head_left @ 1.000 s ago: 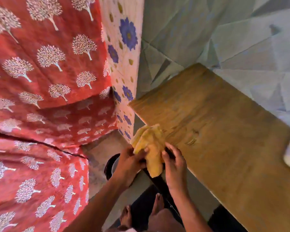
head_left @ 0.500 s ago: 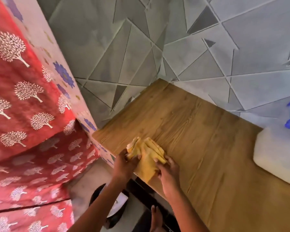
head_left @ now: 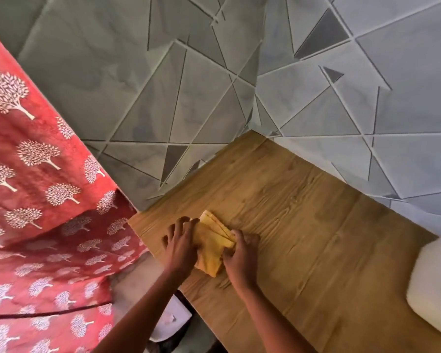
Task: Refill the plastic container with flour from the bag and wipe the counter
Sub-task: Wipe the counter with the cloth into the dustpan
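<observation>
A folded yellow cloth (head_left: 213, 247) lies on the wooden counter (head_left: 316, 238), close to its left front corner. My left hand (head_left: 180, 244) presses on the cloth's left side with fingers spread. On the cloth's right edge my right hand (head_left: 239, 256) pinches the folds. A white plastic container (head_left: 433, 289) sits at the counter's right edge, partly cut off by the frame. No flour bag is in view.
Grey tiled walls (head_left: 239, 85) with a triangle pattern meet in a corner behind the counter. A red curtain (head_left: 36, 200) with white tree prints hangs to the left. A dark bin with a white lining (head_left: 171, 324) stands on the floor below the counter's front edge.
The cloth and both hands have moved from the counter's front edge up onto the counter. My view has swung right, so the white container now shows at the right.
</observation>
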### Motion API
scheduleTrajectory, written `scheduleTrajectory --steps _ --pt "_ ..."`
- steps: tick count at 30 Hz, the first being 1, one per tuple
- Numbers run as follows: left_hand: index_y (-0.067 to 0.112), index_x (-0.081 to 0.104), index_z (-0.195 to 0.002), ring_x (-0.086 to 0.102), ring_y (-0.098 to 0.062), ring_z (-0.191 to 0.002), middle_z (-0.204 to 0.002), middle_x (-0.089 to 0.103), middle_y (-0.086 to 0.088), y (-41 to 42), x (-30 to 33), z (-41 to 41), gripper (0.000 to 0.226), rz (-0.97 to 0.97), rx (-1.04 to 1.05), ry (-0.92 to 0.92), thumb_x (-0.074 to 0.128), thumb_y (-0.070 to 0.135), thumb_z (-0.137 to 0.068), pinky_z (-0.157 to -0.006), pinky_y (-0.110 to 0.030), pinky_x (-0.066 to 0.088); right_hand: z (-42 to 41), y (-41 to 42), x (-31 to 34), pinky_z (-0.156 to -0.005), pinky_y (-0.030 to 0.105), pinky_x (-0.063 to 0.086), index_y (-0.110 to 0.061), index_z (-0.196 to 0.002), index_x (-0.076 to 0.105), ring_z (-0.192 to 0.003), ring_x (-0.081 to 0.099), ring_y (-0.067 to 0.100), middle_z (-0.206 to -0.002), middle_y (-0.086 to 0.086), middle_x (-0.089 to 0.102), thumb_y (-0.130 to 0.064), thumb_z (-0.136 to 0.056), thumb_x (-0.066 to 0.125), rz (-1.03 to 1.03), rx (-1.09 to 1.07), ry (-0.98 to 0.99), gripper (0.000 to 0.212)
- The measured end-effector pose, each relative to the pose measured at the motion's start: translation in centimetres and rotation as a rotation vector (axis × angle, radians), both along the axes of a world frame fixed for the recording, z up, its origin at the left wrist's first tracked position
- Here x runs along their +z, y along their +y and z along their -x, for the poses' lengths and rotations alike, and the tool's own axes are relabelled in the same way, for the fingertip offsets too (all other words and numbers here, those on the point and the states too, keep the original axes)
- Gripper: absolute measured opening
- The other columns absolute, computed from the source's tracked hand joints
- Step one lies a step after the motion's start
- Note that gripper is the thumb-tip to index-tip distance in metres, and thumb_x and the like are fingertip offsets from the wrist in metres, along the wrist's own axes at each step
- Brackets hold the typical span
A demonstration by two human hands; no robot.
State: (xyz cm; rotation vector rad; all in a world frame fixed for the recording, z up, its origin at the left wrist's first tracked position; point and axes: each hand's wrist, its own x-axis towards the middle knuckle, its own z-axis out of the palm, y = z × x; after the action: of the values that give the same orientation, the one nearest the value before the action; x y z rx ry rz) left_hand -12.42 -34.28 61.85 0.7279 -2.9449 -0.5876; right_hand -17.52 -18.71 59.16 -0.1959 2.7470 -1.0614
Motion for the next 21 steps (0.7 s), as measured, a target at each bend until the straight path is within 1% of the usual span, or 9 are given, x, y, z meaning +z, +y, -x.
scheduleTrajectory --steps 3,4,6,9,11,13,15,19,21 --pt "0.043 0.025 -0.150 0.018 -0.021 -0.145 -0.158 0.025 0.010 -1.4 0.7 2.1 0.068 0.101 -0.297 -0.222 0.057 0.026 -0.093 -0.110 -0.061 0.023 0.1 0.2 -0.1 -0.092 0.042 0.055 -0.024 -0.122 0.064 -0.117 0.050 0.025 -0.124 0.007 0.050 -0.020 -0.080 0.079 0.005 0.018 0.036 0.045" --pt "0.042 0.024 -0.151 0.018 -0.021 -0.147 -0.158 0.027 0.009 -1.8 1.0 2.8 0.068 0.114 -0.333 -0.286 0.056 0.027 -0.094 -0.111 -0.064 0.020 0.2 0.3 -0.3 -0.091 0.042 0.055 -0.023 -0.114 0.067 -0.114 0.050 0.023 -0.120 0.006 0.050 -0.018 -0.077 0.080 0.004 0.024 0.044 0.040" --pt "0.043 0.030 -0.148 0.024 -0.020 -0.144 -0.153 0.034 0.008 -2.3 1.7 3.7 0.065 0.162 -0.372 -0.332 0.060 0.031 -0.091 -0.111 -0.063 0.020 0.3 0.5 -0.1 -0.090 0.042 0.054 -0.022 -0.103 0.069 -0.107 0.049 0.019 -0.114 0.004 0.050 -0.015 -0.076 0.079 0.014 0.023 0.081 0.030" --pt "0.043 0.050 -0.133 0.033 -0.019 -0.133 -0.138 0.043 0.008 -2.7 2.6 4.4 0.049 0.223 -0.431 -0.290 0.064 0.030 -0.088 -0.109 -0.057 0.021 0.2 0.7 0.5 -0.088 0.038 0.050 -0.024 -0.096 0.066 -0.102 0.048 0.015 -0.109 0.001 0.052 -0.010 -0.079 0.070 0.066 0.051 0.160 0.022" --pt "0.041 0.059 -0.120 0.038 -0.019 -0.128 -0.131 0.047 0.007 -3.2 2.8 4.5 0.037 0.262 -0.468 -0.200 0.066 0.027 -0.086 -0.107 -0.056 0.022 0.1 1.0 0.8 -0.084 0.033 0.050 -0.024 -0.096 0.063 -0.100 0.048 0.012 -0.109 -0.002 0.052 -0.010 -0.080 0.067 0.142 0.077 0.183 0.022" --pt "0.042 0.062 -0.109 0.044 -0.019 -0.124 -0.126 0.050 0.007 -3.8 3.0 4.4 0.033 0.329 -0.511 -0.092 0.070 0.026 -0.082 -0.102 -0.058 0.026 0.0 1.4 0.9 -0.075 0.023 0.052 -0.022 -0.098 0.062 -0.091 0.052 0.005 -0.106 -0.005 0.052 -0.013 -0.085 0.069 0.243 0.072 0.157 0.018" --pt "0.041 0.064 -0.107 0.045 -0.020 -0.123 -0.124 0.053 0.007 -4.0 3.3 5.0 0.033 0.394 -0.556 -0.030 0.073 0.026 -0.079 -0.098 -0.059 0.031 0.0 1.7 0.6 -0.068 0.017 0.052 -0.018 -0.100 0.065 -0.083 0.057 -0.001 -0.099 -0.005 0.059 -0.019 -0.089 0.072 0.302 0.025 0.106 0.013" --pt "0.037 0.067 -0.107 0.045 -0.024 -0.120 -0.122 0.052 0.001 -1.7 3.3 6.7 0.033 0.403 -0.676 0.019 0.075 0.028 -0.077 -0.093 -0.051 0.034 0.0 2.1 -0.4 -0.065 0.028 0.057 -0.019 -0.094 0.068 -0.074 0.062 0.002 -0.085 -0.006 0.066 -0.023 -0.091 0.071 0.308 -0.091 0.018 0.006" --pt "0.036 0.066 -0.105 0.044 -0.027 -0.114 -0.123 0.047 -0.002 -0.9 2.3 7.3 0.026 0.381 -0.680 0.010 0.071 0.032 -0.080 -0.090 -0.047 0.037 0.2 2.1 -0.5 -0.061 0.024 0.052 -0.021 -0.086 0.065 -0.069 0.061 0.002 -0.079 -0.007 0.065 -0.018 -0.090 0.070 0.306 -0.117 -0.001 0.007"
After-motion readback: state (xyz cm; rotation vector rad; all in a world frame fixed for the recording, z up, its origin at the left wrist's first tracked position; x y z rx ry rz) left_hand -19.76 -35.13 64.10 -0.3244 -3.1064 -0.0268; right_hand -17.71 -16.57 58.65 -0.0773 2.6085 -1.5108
